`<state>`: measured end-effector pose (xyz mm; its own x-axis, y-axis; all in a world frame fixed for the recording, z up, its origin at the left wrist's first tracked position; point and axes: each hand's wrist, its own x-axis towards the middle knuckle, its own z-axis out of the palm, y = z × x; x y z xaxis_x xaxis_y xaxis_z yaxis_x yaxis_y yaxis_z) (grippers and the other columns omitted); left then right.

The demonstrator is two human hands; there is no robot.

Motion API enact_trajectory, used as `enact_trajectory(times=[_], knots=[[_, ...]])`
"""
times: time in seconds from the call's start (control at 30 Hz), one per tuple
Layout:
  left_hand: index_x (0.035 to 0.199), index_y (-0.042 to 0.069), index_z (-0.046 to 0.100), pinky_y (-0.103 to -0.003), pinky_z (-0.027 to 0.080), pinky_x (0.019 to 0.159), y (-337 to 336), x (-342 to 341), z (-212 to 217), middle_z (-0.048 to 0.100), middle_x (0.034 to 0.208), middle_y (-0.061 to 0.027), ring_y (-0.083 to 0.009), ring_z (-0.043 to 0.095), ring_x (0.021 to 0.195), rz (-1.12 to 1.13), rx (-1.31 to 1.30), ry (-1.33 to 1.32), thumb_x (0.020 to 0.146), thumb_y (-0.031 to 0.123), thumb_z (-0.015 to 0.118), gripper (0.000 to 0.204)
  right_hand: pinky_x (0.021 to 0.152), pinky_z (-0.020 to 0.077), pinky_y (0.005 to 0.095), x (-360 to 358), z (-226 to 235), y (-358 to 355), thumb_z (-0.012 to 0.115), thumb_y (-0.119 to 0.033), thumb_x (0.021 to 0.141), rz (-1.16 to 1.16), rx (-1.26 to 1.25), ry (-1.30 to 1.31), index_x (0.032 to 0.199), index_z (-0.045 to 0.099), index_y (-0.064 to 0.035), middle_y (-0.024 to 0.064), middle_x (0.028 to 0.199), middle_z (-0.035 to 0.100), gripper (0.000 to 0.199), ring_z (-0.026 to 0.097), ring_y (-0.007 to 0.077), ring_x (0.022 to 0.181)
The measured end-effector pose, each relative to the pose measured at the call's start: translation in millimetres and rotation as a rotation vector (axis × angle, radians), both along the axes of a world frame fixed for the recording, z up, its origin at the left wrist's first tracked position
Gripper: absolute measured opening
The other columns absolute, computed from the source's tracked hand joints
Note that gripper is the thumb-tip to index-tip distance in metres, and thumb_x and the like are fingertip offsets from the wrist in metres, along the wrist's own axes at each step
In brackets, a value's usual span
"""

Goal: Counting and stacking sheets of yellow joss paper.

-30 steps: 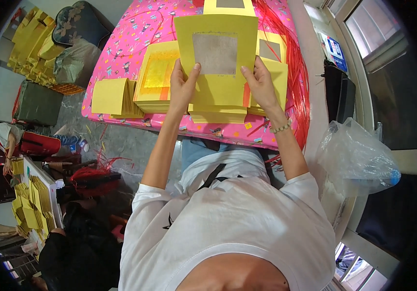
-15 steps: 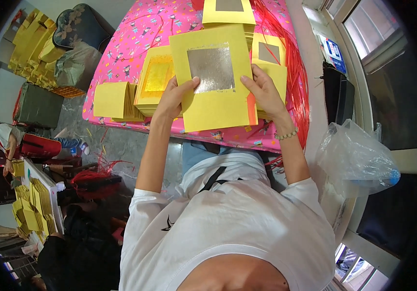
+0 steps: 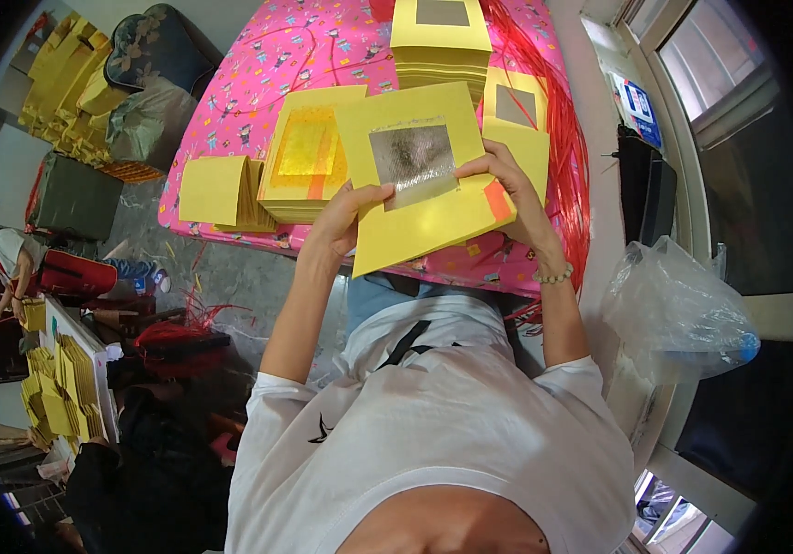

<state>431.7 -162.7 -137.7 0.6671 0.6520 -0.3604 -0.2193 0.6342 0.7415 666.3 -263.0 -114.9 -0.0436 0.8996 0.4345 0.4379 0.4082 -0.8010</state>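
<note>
Both hands, left hand (image 3: 346, 217) and right hand (image 3: 498, 175), pinch the yellow silver-foil paper sheet (image 3: 424, 185) in their fingers; gripping only its edges should keep the foil unsmudged.

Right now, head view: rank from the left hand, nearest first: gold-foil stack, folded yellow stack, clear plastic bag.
From the left hand:
1. Gold-foil stack, just above-left of it on the pink table.
2. Folded yellow stack, farther left at the table edge.
3. Clear plastic bag, far right, off the table.
</note>
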Motion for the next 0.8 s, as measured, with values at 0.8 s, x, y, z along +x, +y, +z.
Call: enact_trajectory(times=[0.8], knots=[[0.125,0.002,0.049,-0.028,0.044,0.088,12,19,39,0.06,0.109,-0.0074,-0.0117,0.054,0.101,-0.231,0.996,0.295,0.084,0.02,0.069,0.049,0.076,0.0518,0.0261,5,16,4,0.065,-0.003,0.078,-0.164,-0.049,0.058,0.111,0.052,0.0025,0.0067,0.099,0.052,0.036,0.057,0.0166,0.088]])
